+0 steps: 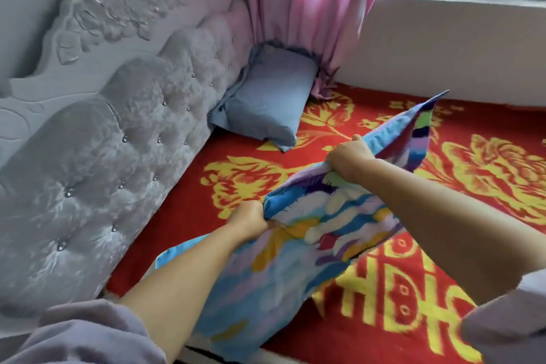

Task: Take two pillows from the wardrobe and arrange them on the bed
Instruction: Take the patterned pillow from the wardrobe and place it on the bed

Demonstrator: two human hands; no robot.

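A plain blue-grey pillow (267,100) leans against the headboard in the far corner of the bed (487,133), under the curtain. I hold a second pillow (298,248) with a multicoloured blue, purple and yellow cover above the red and yellow bedspread. My left hand (248,220) grips its near-left edge in a fist. My right hand (350,158) grips its far edge, and a flap of the cover sticks up past that hand. Both forearms stretch out over the bed.
A grey tufted headboard (118,139) with studs runs along the left. A pink curtain (307,15) hangs in the corner. A pale wall (443,47) under a window borders the bed's far side.
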